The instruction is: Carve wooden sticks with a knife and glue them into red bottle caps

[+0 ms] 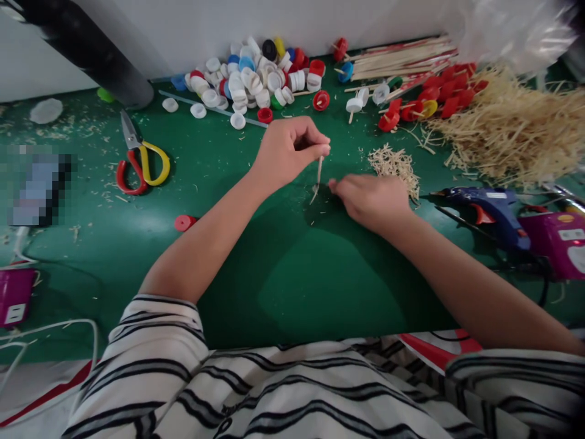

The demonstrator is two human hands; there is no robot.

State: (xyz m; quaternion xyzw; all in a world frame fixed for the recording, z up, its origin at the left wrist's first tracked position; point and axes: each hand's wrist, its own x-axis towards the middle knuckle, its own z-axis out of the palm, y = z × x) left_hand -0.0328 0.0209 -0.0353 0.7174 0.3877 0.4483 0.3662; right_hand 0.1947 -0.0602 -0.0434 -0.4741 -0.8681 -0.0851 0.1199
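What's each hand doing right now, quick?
Left hand: closed, pinching a thin pale stick.
Right hand: loosely curled; can't tell whether it's holding anything.

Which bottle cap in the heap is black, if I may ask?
The bottle cap at the back of the heap, immediately left of the yellow cap; the other caps visible there are white or brightly coloured.

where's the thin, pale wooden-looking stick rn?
Head view, just right of and above centre: the thin, pale wooden-looking stick points down from the left hand, with the right hand close on its right.
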